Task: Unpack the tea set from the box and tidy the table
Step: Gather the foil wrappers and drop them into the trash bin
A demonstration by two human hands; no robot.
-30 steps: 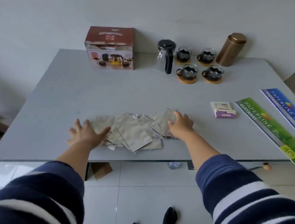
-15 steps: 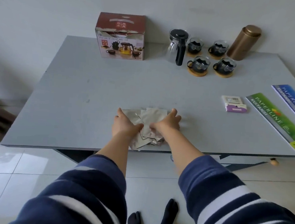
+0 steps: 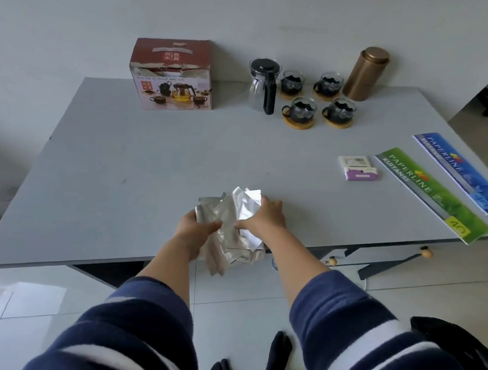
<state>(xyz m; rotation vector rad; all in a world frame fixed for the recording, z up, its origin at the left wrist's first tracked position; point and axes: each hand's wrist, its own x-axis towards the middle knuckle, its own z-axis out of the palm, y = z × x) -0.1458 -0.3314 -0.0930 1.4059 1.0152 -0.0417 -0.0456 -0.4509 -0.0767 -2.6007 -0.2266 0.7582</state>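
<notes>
A bunch of silver foil packets (image 3: 233, 213) is gathered at the near edge of the grey table (image 3: 122, 160), some hanging past the edge. My left hand (image 3: 194, 229) grips the bunch from the left and my right hand (image 3: 263, 217) presses on it from the right. At the back stand the red tea set box (image 3: 172, 75), a glass teapot (image 3: 264, 84) with a black lid and handle, and several glass cups (image 3: 301, 109) on wooden coasters.
A copper-coloured canister (image 3: 365, 73) stands at the back right by the wall. A small white and purple pack (image 3: 358, 168), a green booklet (image 3: 429, 192) and a blue booklet (image 3: 459, 172) lie on the table's right side. Tiled floor lies below.
The packets were spread out flat a second ago. Both hands swept inward, pushed them into one bunch and now hold it at the table's near edge.
</notes>
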